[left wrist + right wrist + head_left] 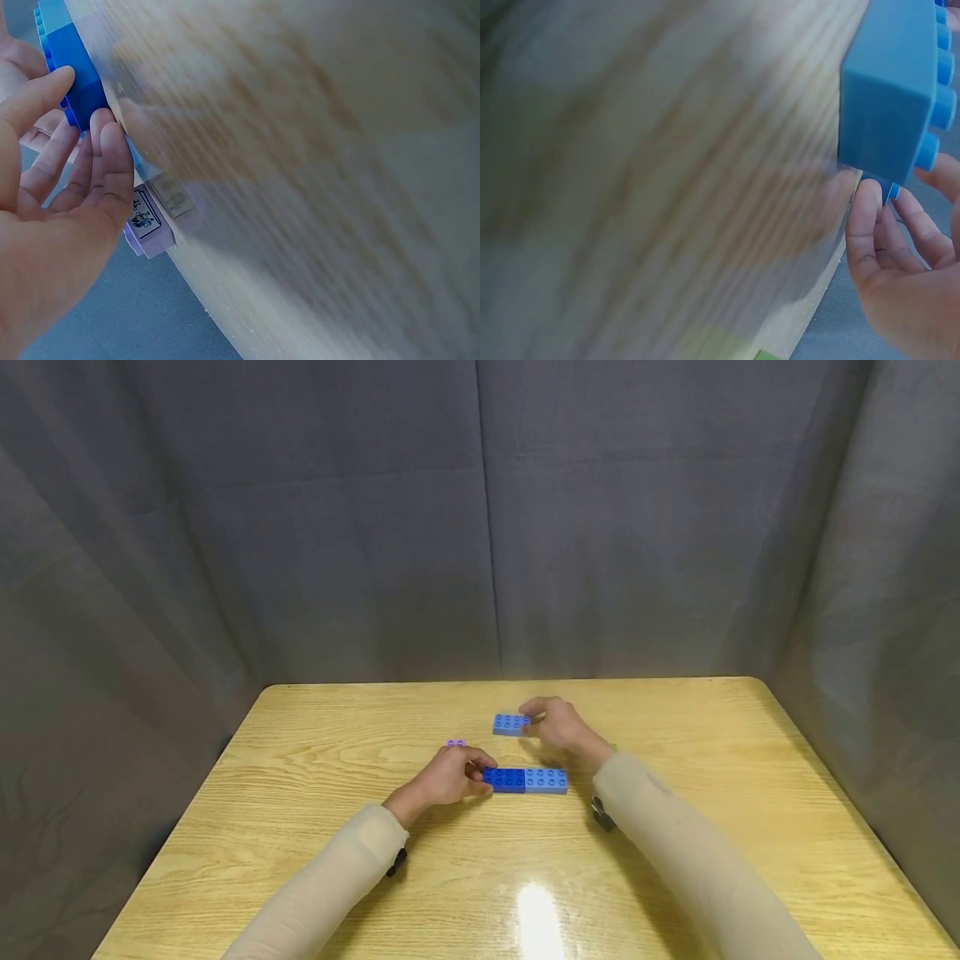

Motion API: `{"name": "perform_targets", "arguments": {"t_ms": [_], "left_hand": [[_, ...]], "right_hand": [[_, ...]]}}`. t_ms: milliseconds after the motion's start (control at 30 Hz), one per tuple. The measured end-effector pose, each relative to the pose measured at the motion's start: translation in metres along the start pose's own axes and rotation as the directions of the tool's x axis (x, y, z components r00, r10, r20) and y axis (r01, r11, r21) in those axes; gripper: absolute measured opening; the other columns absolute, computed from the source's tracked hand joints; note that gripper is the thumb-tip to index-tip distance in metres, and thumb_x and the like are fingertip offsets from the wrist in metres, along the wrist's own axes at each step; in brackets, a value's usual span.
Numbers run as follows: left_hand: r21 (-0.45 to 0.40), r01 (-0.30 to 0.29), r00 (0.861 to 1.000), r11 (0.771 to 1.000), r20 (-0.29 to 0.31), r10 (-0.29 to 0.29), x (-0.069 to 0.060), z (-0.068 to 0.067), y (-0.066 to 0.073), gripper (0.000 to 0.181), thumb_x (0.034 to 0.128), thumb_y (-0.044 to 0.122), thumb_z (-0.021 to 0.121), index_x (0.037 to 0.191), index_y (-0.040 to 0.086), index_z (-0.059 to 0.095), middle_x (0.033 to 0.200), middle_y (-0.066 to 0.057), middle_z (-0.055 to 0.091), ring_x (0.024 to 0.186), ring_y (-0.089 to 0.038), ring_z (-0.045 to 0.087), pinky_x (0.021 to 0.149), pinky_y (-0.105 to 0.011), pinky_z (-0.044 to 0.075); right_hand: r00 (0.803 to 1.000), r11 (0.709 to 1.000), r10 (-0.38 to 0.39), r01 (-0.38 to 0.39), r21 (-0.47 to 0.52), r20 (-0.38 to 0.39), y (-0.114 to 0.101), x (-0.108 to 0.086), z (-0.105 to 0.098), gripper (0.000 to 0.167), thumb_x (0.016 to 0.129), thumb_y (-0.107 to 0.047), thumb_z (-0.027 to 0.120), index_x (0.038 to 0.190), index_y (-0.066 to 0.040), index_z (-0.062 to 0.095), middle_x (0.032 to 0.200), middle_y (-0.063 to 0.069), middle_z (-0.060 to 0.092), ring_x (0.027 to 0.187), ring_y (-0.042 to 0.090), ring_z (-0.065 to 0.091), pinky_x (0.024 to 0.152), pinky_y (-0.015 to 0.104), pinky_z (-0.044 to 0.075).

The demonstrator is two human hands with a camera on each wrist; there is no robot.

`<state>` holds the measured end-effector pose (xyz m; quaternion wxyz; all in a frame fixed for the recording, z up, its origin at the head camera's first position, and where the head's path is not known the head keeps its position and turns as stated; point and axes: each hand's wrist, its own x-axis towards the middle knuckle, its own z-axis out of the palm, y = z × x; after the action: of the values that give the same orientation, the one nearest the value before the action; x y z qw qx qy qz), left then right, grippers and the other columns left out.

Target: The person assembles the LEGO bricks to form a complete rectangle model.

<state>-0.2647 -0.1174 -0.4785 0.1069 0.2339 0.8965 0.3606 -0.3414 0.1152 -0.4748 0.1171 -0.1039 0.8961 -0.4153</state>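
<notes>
A dark blue toy building brick [506, 781] and a light blue brick [547, 781] lie end to end on the table, studs up. My left hand [450, 775] pinches the left end of the dark blue one, with thumb and fingertips on it in the left wrist view. Farther back, my right hand [557, 724] grips the right end of another light blue brick [508, 724]. In the right wrist view the nearer light blue brick [889, 94] hides most of the brick in that hand.
Behind my left hand stands a small purple brick [456, 743], its printed side showing in the left wrist view. A bit of a green brick [766, 355] peeks out beyond my right forearm. Grey curtains [360, 543] enclose the wooden table [315, 727].
</notes>
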Motion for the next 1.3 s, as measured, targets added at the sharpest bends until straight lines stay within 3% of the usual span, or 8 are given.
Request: {"name": "perform_targets", "arguments": {"t_ms": [767, 1300], "left_hand": [[-0.026, 0.026, 1.000, 0.999, 0.006, -0.026, -0.001, 0.003, 0.001, 0.029, 0.0841, 0.007, 0.080, 0.112, 0.006, 0.073, 0.105, -0.008, 0.071, 0.081, -0.009, 0.062, 0.072, -0.022, 0.054], [-0.013, 0.025, 1.000, 1.000, -0.001, -0.025, -0.002, 0.002, 0.003, 0.029, 0.0840, 0.008, 0.080, 0.112, 0.006, 0.073, 0.103, -0.007, 0.070, 0.080, -0.008, 0.061, 0.071, -0.019, 0.052]], "right_hand": [[0.998, 0.997, 0.057, -0.057, -0.057, -0.007, 0.001, 0.003, 0.003, 0.033, 0.091, -0.013, 0.072, 0.123, -0.011, 0.069, 0.124, 0.011, 0.068, 0.114, 0.028, 0.062, 0.103, 0.047, 0.049], [1.000, 0.999, -0.009, 0.009, -0.033, 0.002, 0.005, -0.006, -0.014, 0.034, 0.087, -0.014, 0.076, 0.120, -0.010, 0.070, 0.121, 0.014, 0.070, 0.106, 0.028, 0.067, 0.088, 0.039, 0.057]]}}
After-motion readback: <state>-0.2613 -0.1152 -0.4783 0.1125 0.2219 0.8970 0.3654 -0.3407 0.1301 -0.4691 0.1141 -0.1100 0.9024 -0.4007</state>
